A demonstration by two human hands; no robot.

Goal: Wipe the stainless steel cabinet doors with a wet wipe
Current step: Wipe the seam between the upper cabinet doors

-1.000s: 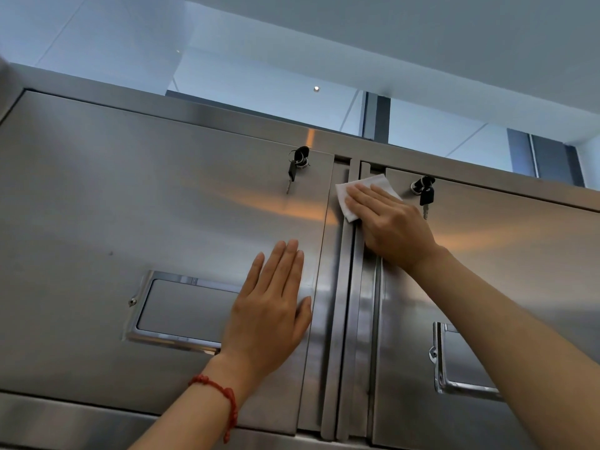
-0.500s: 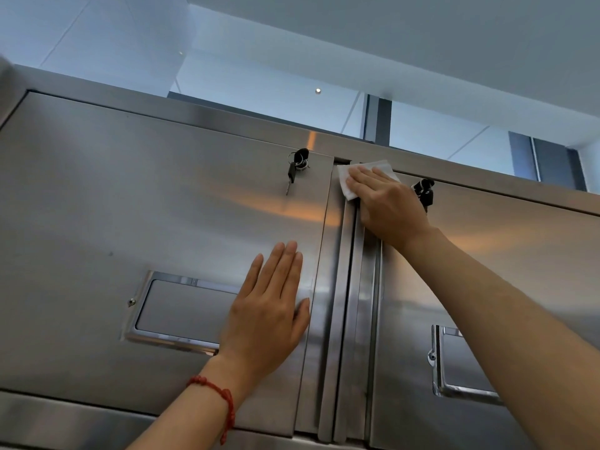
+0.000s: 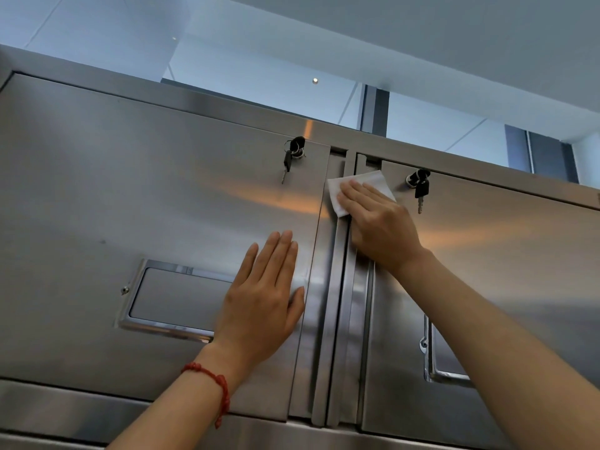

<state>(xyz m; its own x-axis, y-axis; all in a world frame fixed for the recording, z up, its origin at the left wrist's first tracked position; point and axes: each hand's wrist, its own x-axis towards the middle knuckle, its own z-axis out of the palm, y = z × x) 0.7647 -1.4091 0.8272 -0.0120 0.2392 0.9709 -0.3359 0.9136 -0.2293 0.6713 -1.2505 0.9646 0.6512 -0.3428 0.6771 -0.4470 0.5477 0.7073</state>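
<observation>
a person's two bare hands work on a stainless steel cabinet seen from below, under a pale ceiling (image 3: 422, 43). the left cabinet door (image 3: 136, 196) fills most of the view, its brushed face carrying an orange streak of reflected light; the right cabinet door (image 3: 506, 254) runs off the edge on the other side of the centre seam (image 3: 341, 319), the vertical steel strips where the two doors meet. each door has a recessed handle: the left handle (image 3: 168, 297) is set low, well left of the seam, and the right handle (image 3: 435, 358) lies low to the right of the seam, partly hidden behind the right forearm. the left hand (image 3: 263, 303) lies flat on the left door just left of the seam, fingers straight and together, pointing up, holding nothing, its heel over the handle's right end; a red bracelet (image 3: 217, 384) circles that wrist. the right hand (image 3: 380, 228) reaches across to the seam's upper part, fingers extended and pressing a white wet wipe (image 3: 373, 181) flat against the metal. the wipe straddles the top of the seam, its left corner on the seam strips and its right edge on the right door, most of it covered by the fingers. a bunch of black-headed keys (image 3: 292, 155) hangs from the lock near the left door's top corner, just left of the seam, and a second set of keys (image 3: 420, 186) hangs from the right door's lock, just right of the wipe.
</observation>
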